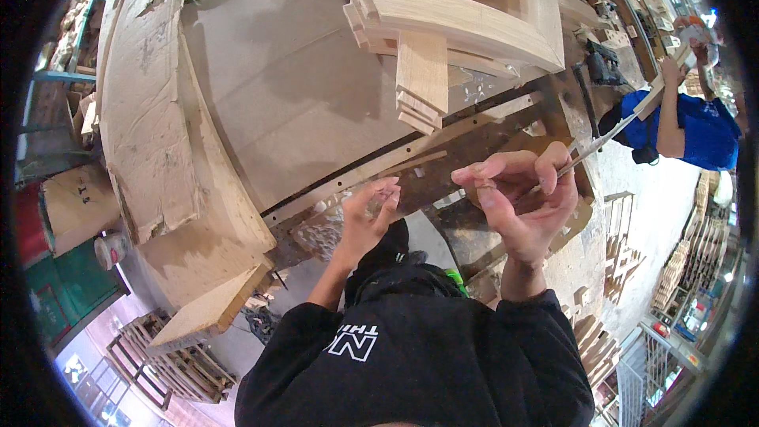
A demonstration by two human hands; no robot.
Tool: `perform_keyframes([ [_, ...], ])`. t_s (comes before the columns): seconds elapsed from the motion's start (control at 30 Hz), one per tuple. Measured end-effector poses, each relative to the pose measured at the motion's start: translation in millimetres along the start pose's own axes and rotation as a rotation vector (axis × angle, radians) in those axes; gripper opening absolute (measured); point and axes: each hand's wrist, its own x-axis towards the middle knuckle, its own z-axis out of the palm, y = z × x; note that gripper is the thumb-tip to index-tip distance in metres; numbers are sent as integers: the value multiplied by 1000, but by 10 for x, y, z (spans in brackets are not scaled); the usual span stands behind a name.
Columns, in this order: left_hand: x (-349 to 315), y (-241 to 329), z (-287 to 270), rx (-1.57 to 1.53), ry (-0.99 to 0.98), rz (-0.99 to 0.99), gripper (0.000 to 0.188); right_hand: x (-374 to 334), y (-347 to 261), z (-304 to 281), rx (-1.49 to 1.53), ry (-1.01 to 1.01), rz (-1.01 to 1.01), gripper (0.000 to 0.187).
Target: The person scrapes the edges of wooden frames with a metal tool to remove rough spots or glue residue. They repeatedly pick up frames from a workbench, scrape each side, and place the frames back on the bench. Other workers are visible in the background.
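Right hand [526, 205] raised; wooden pieces [466, 22] beyond.

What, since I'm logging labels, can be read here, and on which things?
Large white lettering on the person's black top: partly legible, not copied out.
Dark mark on the brown box at left: too small to read.
Pale marks on the co-worker's blue shirt: too blurred to read.
Elsewhere, I can make out nothing legible.
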Motion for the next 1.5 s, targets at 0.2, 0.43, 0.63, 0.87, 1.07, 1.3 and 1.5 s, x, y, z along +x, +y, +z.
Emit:
perform_keyframes([
  [0.2, 184, -41, -46, 10, 30, 14, 22, 219, 86, 92, 96, -18, 72, 48],
  [0.43, 458, -9, -382, 380, 283, 250, 29, 1212, 291, 98, -225, -162, -29, 56],
  [0.63, 826, -266, -558, 883, 597, 157, 51, 3434, 751, 600, -1450, -53, -168, 86],
  [0.87, 868, -294, -445, 827, 625, 156, 60, 4167, 1117, 636, -1576, -28, -290, 70],
  [1.07, 820, -373, -510, 745, 648, 310, 55, 3844, 70, -40, -1268, 76, -322, 55],
  [1.3, 1129, 88, -686, 15, 844, 352, 46, 2038, -1571, -1053, -1386, -273, -412, 49],
  [1.5, 1356, 1543, -520, 554, 509, 999, 63, 60, -2765, -1006, -1793, -745, -252, 47],
])
